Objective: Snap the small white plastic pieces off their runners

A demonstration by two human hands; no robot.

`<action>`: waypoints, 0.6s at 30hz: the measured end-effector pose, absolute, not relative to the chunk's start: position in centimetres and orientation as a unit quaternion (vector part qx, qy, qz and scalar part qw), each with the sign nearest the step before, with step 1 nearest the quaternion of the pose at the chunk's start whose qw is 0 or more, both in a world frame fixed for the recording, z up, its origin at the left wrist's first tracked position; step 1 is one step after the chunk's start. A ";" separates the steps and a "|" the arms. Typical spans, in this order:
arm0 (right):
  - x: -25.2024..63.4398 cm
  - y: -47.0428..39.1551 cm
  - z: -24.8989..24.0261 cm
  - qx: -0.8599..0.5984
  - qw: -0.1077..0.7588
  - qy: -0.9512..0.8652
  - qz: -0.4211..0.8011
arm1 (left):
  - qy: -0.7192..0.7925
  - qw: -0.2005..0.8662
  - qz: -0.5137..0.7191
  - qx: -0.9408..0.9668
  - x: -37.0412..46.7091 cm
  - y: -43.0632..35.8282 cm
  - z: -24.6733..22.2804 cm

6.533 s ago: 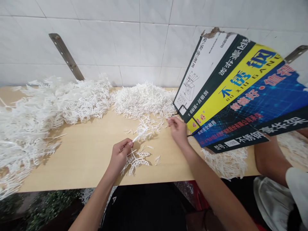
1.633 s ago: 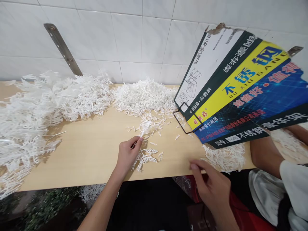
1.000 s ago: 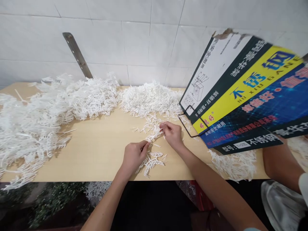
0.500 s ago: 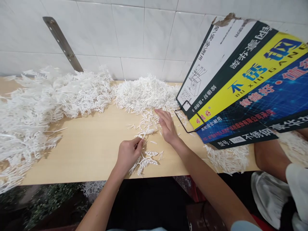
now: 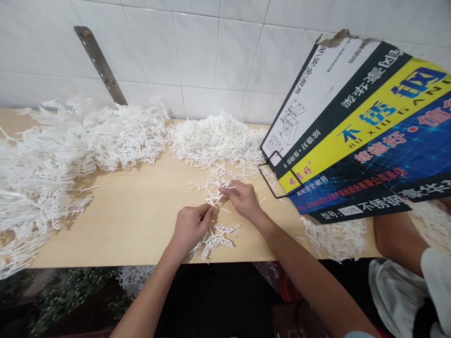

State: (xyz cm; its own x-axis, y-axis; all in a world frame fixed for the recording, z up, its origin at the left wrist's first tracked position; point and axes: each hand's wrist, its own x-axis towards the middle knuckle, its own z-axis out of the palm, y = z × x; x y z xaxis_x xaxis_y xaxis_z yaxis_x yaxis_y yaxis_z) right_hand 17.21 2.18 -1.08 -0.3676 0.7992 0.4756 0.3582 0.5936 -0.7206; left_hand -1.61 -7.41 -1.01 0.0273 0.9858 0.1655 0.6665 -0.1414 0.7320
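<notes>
Between my hands is a small white branched plastic piece [image 5: 213, 199]. My left hand [image 5: 191, 226] is closed, pinching one end of it between thumb and fingertips. At the other end, my right hand [image 5: 243, 199] has thumb and fingers pressed together on its tips. More white branched pieces [image 5: 215, 240] lie on the table just below, nearer the front edge. Small loose white sticks [image 5: 225, 174] are scattered behind my fingers, leading into a heap of white sticks [image 5: 218, 138] against the wall.
A large heap of white branched pieces [image 5: 63, 145] covers the left of the wooden table [image 5: 130, 220]. At right a printed cardboard sheet [image 5: 352, 136] leans, with a black wire frame [image 5: 281, 174] at its corner. Beyond it show another person's arm [image 5: 396, 239] and more white pieces [image 5: 334, 232].
My right hand has gone from open, fingers spread, to a pinch, coming down and closer to the piece in my left hand. My left hand has barely moved.
</notes>
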 end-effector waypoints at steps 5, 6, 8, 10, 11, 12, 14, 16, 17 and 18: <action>16.7 1.2 -0.9 -0.458 0.466 -0.700 0.288 | 0.597 0.259 0.343 0.677 -1.5 -7.2 -0.8; 16.7 1.5 -1.0 -0.462 0.480 -0.685 0.294 | 0.596 0.260 0.344 0.677 -1.5 -7.2 -0.8; 17.1 2.5 -1.2 -0.475 0.543 -0.617 0.314 | 0.598 0.254 0.340 0.680 -1.4 -7.3 -0.9; 17.8 3.8 -1.4 -0.487 0.630 -0.508 0.329 | 0.601 0.246 0.339 0.681 -1.5 -7.5 -1.1; 18.2 4.3 -1.5 -0.489 0.656 -0.469 0.332 | 0.603 0.244 0.340 0.679 -1.5 -7.6 -1.1; 18.5 4.7 -1.6 -0.486 0.659 -0.465 0.337 | 0.604 0.246 0.344 0.675 -1.5 -7.7 -1.1; 18.7 4.9 -1.6 -0.466 0.601 -0.531 0.374 | 0.607 0.257 0.350 0.666 -1.6 -7.7 -1.0; 18.4 4.5 -1.4 -0.441 0.539 -0.591 0.408 | 0.610 0.265 0.352 0.659 -1.5 -7.6 -0.8; 18.1 4.3 -1.3 -0.431 0.521 -0.602 0.425 | 0.611 0.267 0.352 0.657 -1.5 -7.6 -0.7; 17.8 4.0 -1.1 -0.421 0.512 -0.598 0.450 | 0.612 0.268 0.353 0.655 -1.5 -7.5 -0.6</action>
State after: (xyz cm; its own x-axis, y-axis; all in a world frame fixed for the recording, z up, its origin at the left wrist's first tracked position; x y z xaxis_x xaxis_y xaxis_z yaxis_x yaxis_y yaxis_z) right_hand 17.80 4.05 -1.09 -0.1208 0.9646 0.2343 0.0426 0.2409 -0.9696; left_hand -1.49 -7.54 -0.60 0.0022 0.9909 0.1345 0.6119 -0.1077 0.7836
